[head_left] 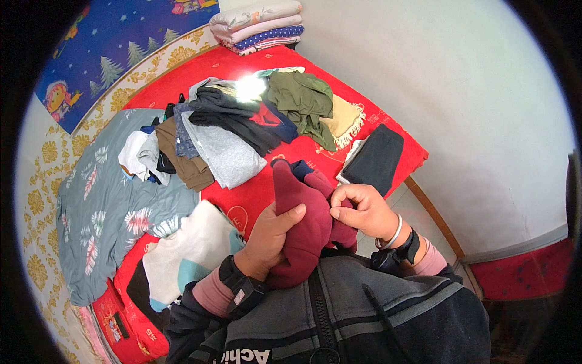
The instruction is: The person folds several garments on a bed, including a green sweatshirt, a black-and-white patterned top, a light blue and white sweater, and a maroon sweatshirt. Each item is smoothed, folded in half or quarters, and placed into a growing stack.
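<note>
Close in front of my chest I hold a maroon garment [300, 227] with some dark navy cloth at its top. It is bunched, so its exact kind does not show. My left hand [268, 236] grips its left side, thumb lying across the cloth. On the other side my right hand [365, 210] pinches the fabric between thumb and fingers. Both wrists carry black strapped devices, and a pale bangle [393, 233] circles the right one. A white and light-blue knit garment [188, 249] lies on the bed left of my left hand.
A heap of clothes, including grey trousers [221, 151] and an olive garment [300, 100], covers the red bed [254, 197]. Folded dark clothing [379, 159] lies near its right edge. Stacked bedding [260, 27] stands at the far end. A grey-blue floral quilt [91, 224] spreads along the left.
</note>
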The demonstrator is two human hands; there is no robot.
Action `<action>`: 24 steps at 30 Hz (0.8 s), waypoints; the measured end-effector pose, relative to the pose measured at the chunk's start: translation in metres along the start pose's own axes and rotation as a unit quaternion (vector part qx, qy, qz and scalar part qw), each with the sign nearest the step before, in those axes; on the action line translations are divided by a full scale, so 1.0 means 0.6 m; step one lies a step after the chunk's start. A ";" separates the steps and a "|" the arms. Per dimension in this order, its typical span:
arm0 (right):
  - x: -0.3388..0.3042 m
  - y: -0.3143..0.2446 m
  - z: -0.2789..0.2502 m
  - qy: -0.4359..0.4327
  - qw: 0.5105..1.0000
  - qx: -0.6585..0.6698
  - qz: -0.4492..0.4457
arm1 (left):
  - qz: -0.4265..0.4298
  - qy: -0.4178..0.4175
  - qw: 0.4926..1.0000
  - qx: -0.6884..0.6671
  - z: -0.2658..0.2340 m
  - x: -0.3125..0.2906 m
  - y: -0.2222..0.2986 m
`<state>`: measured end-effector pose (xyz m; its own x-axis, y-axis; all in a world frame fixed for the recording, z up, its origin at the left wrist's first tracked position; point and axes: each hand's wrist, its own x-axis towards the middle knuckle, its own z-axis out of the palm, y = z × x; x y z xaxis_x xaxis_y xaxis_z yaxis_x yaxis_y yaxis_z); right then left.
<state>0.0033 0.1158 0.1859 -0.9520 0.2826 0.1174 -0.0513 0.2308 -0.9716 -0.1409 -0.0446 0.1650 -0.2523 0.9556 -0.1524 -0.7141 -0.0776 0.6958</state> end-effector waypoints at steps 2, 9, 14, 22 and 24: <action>0.000 0.003 0.001 0.009 1.000 0.027 0.003 | -0.007 0.002 1.000 -0.009 0.001 0.000 0.000; -0.001 0.008 -0.001 0.020 0.998 0.060 0.028 | -0.001 0.010 1.000 -0.014 0.008 -0.001 0.004; 0.000 0.011 -0.003 0.032 0.997 0.062 0.023 | -0.003 0.009 1.000 -0.016 0.010 -0.002 0.003; 0.011 0.012 -0.058 0.063 0.998 -0.007 -0.018 | 0.039 0.023 0.991 0.124 -0.037 0.007 0.087; 0.010 0.007 -0.085 0.094 0.995 -0.026 -0.011 | 0.049 0.006 0.983 0.178 -0.064 0.010 0.125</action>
<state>0.0125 0.1660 0.1931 -0.8775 0.4443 0.1803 -0.0518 0.2859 -0.9568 -0.2212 -0.0556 0.1892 -0.3168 0.9451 -0.0795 -0.4127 -0.0619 0.9088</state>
